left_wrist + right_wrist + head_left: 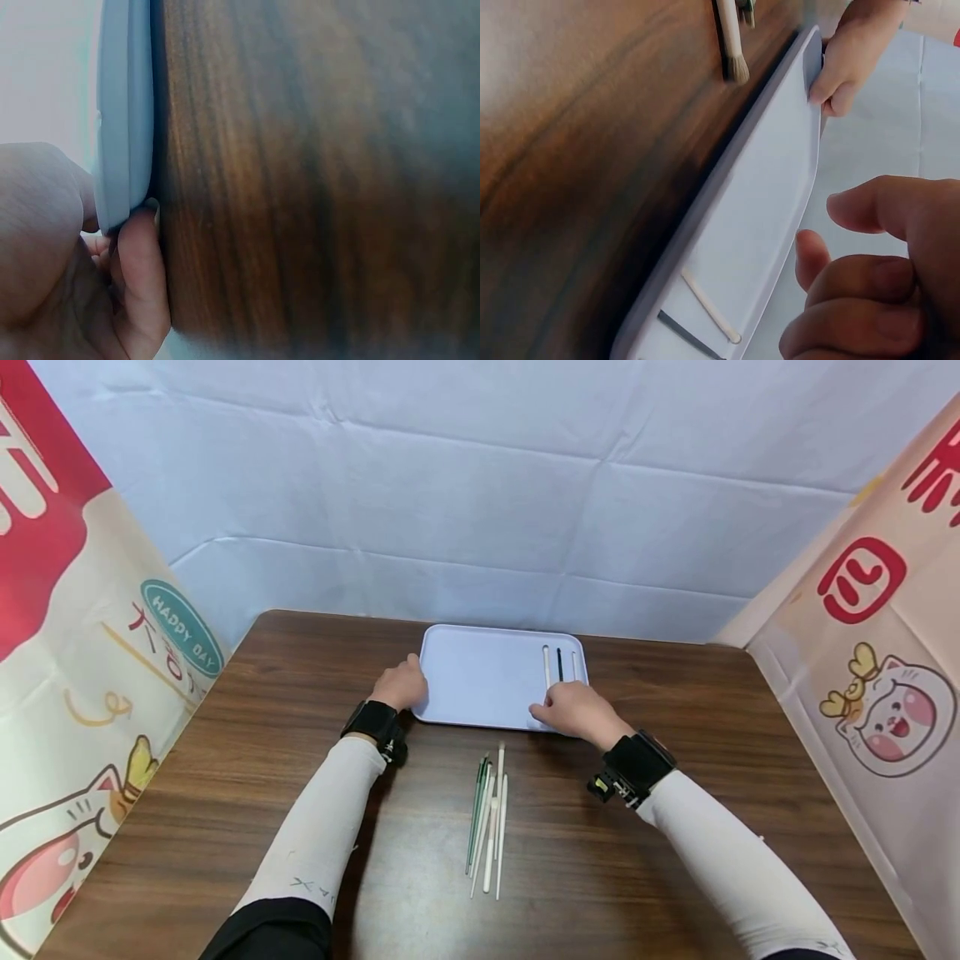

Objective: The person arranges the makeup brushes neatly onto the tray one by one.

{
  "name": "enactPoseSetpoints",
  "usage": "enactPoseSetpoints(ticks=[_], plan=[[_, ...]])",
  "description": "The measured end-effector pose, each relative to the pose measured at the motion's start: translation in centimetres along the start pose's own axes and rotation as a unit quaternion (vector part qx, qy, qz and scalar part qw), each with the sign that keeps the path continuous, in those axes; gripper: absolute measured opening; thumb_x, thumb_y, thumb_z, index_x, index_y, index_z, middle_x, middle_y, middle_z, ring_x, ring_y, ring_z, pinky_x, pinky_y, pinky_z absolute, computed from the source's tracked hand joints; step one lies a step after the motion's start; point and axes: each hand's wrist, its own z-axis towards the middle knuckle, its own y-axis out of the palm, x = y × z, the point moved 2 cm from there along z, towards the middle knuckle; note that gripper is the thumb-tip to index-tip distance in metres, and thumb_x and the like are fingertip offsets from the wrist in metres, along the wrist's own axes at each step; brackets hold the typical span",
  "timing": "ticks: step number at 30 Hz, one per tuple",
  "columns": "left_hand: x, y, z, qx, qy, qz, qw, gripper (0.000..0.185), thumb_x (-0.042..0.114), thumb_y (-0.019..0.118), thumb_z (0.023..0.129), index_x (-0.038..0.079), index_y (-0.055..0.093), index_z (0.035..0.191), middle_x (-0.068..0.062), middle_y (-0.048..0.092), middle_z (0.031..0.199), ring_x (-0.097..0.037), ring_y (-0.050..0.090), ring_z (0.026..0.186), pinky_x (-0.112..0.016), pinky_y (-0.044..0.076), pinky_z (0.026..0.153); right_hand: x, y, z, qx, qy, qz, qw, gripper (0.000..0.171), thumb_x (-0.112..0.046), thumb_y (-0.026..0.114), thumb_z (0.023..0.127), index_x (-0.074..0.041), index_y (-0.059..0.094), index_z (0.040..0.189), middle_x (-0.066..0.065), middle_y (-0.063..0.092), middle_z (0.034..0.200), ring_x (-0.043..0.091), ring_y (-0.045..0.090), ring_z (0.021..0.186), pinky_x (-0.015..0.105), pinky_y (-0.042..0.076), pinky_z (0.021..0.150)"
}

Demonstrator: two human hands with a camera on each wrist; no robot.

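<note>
A white rectangular tray (pixel 480 681) lies toward the back of the table. My left hand (pixel 402 682) grips its left edge, the thumb over the rim and fingers (pixel 142 262) tucked beneath in the left wrist view. Three slim rods lie side by side at the tray's right end: a pale one (pixel 547 665), a dark one (pixel 559 665) and another pale one (pixel 575 667). Over the tray's front right part hovers my right hand (pixel 577 710), its fingers loosely bent and thumb apart, holding nothing in the right wrist view.
In front of the tray, several paintbrushes (pixel 489 835) with pale and green handles lie in a loose bunch on the brown wooden table (pixel 300 693). One shows tan bristles (pixel 739 70). A pale cloth (pixel 480 502) hangs behind, printed sheets (pixel 862 635) at both sides.
</note>
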Motion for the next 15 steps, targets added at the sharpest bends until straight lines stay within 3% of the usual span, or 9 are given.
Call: enactPoseSetpoints(ticks=[15], plan=[[0.2,0.1,-0.1,-0.001,-0.004,-0.001,1.0,0.035,0.018,0.033,0.107,-0.005,0.039,0.133,-0.021,0.059,0.112,-0.036,0.058,0.088,-0.046,0.047,0.079,-0.2,1.5,-2.3,-0.005,0.001,0.008,1.0,0.052,-0.034,0.058,0.101,-0.018,0.044,0.053,-0.007,0.033,0.052,0.011,0.034,0.049,0.028,0.03,0.051]])
